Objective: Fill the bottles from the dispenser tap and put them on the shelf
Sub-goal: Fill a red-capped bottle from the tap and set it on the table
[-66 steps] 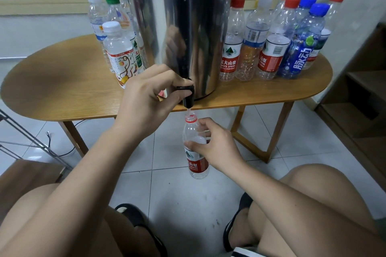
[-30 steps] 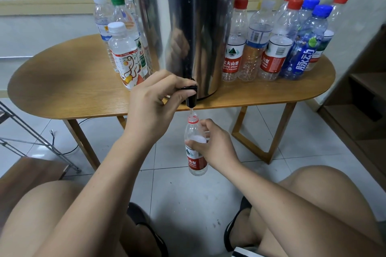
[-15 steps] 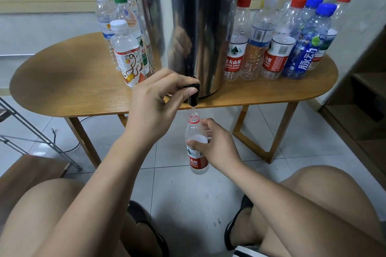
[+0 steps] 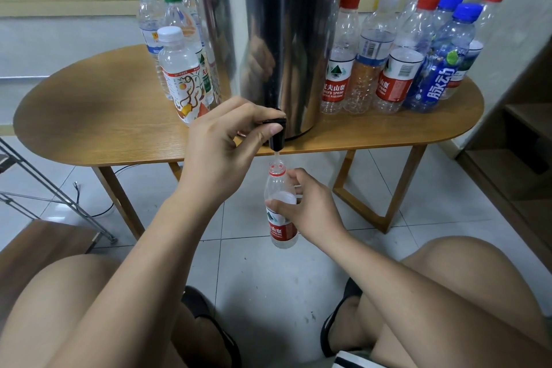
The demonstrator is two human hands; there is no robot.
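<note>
Under the front edge of the oval wooden table (image 4: 104,116), in the head view, you've got the small clear plastic bottle with the red label (image 4: 281,228) held upright. Its open mouth sits right below the black tap (image 4: 277,136) of the tall shiny steel dispenser (image 4: 268,24). Your right hand (image 4: 312,209) wraps round the bottle's upper half, thumb in front, fingers curled behind. Your left hand (image 4: 221,146) pinches the tap lever, fingers curled over the top and thumb pressed underneath. A thin stream of water (image 4: 276,155) runs from the spout into the neck. Up on the table, a bunch of capped clear bottles (image 4: 176,51) stands left of the dispenser, and a bigger bunch of empties (image 4: 397,54) stands to its right. The brown wooden shelf (image 4: 525,116) is at the far right, well apart from your bottle.
</note>
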